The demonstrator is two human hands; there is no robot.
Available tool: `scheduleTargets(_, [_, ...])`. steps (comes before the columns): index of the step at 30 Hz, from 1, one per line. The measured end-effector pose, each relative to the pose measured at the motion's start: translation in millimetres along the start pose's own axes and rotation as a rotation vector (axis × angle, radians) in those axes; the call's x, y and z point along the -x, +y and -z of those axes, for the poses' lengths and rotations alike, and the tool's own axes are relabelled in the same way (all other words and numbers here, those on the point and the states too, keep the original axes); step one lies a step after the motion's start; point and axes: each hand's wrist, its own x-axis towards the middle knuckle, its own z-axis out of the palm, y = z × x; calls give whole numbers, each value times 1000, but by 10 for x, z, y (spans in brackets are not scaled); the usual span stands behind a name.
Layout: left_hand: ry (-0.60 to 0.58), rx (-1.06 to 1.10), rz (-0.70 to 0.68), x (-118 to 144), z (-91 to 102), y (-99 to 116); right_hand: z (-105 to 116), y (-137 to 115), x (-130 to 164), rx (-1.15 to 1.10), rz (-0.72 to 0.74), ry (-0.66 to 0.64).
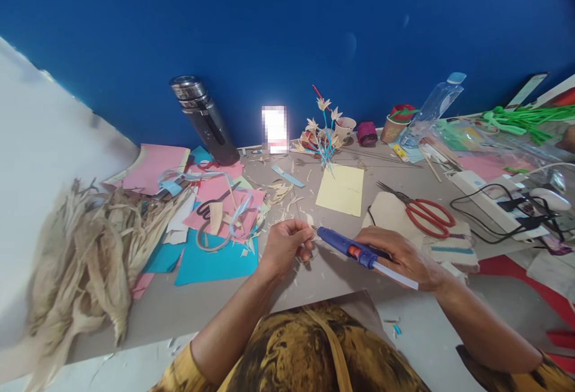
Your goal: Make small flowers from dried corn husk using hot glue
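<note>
**Glue Gun Applied to a Small Husk Piece**

The right hand (pixel 404 257) was closed around a blue glue gun (pixel 348 247), its nozzle pointing left toward the left hand (pixel 285 247). The left hand pinched a small pale husk piece (pixel 309 222) between fingertips, just beside the nozzle, above the worktop (pixel 215 308). Red scissors (pixel 426 211) lay near the right hand. A yellow paper sheet (pixel 341 191) lay beyond. Dried husks (pixel 85 254) were heaped at far left.
</note>
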Motion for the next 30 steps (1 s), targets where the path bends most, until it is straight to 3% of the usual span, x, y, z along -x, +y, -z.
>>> scheduleTargets(22, [6, 38, 44, -6, 14, -30, 34, -28, 9, 48, 33, 64])
scheduleTargets(30, [-14, 79, 46, 1, 9, -34, -25, -16, -1, 38, -5, 9])
